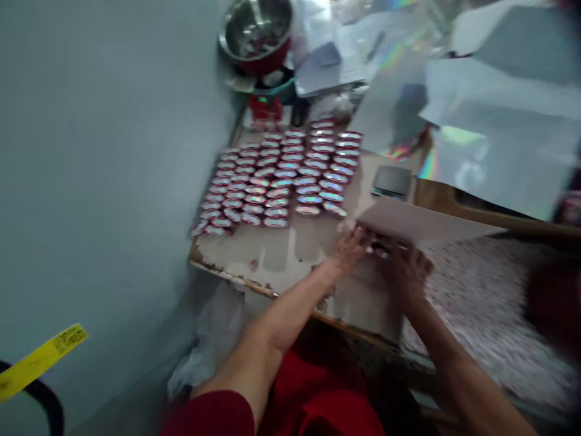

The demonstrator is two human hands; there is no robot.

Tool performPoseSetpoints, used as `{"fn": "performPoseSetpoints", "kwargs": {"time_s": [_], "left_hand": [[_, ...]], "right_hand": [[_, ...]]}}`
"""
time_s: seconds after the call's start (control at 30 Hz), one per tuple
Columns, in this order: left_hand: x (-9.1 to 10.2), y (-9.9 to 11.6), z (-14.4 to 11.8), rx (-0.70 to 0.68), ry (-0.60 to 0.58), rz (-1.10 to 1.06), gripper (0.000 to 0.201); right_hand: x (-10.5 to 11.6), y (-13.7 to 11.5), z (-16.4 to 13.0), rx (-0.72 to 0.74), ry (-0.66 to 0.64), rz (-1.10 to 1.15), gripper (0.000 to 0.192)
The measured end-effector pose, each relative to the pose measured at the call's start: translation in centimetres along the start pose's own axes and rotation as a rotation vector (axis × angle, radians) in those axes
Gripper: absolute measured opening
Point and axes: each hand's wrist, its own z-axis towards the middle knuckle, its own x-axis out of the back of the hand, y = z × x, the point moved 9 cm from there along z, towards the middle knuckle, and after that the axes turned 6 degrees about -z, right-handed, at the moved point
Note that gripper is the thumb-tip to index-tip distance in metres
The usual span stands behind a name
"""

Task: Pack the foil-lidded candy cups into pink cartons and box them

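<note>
Whole frame motion-blurred, worst at right edge and lower right. Soft daylight from top centre; rainbow glare on shiny holographic foil sheets [494, 151] upper right. Grey wall [100, 181] at left evenly lit, shadows faint.

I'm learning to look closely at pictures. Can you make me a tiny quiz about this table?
1. True or false: the small round red pieces lie in neat rows on the table.
2. What stands at the far end? A) metal bowl B) teapot C) shoe
3. Which hand is nearer the rows: left hand or right hand?

Key: 1 true. 2 A. 3 the left hand.
</note>
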Motion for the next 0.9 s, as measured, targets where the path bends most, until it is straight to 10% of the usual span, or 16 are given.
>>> {"fn": "performPoseSetpoints", "kwargs": {"time_s": [0.07, 0.17, 0.27, 0.37, 0.53, 0.7, 0.9], "left_hand": [[3.5, -3.9, -4.1, 0.023, 0.171, 0.038, 0.045], [11.8, -16.3, -15.0, 0.337, 0.399, 0.104, 0.040], [19.0, -31.2, -27.8, 0.827, 0.526, 0.205, 0.068], [20.0, -40.7, -32.8, 0.966, 0.342, 0.151, 0.116], [17.3, -43.5, -31.1, 1.032, 0.260, 0.088, 0.129], [16.9, -43.6, -30.7, 1.130, 0.431, -0.011, 0.133], [16.1, -44.8, -31.1, 0.965, 0.260, -0.135, 0.137]], "right_hand": [[1.8, -1.2, -1.0, -0.019, 0.078, 0.107, 0.053], [3.2, -8.0, -3.7, 0.122, 0.054, 0.471, 0.041], [1.7, -20.2, -6.0, 0.254, -0.101, 0.830, 0.024], [-1.3, -34.0, -4.8, 0.354, -0.182, 0.981, 0.029], [-3.2, -47.8, 2.6, 0.478, -0.097, 0.718, 0.050], [-2.8, -49.7, 7.2, 0.427, -0.015, 0.294, 0.046], [-5.5, -53.9, 7.5, 0.471, -0.093, 0.130, 0.060]]}}
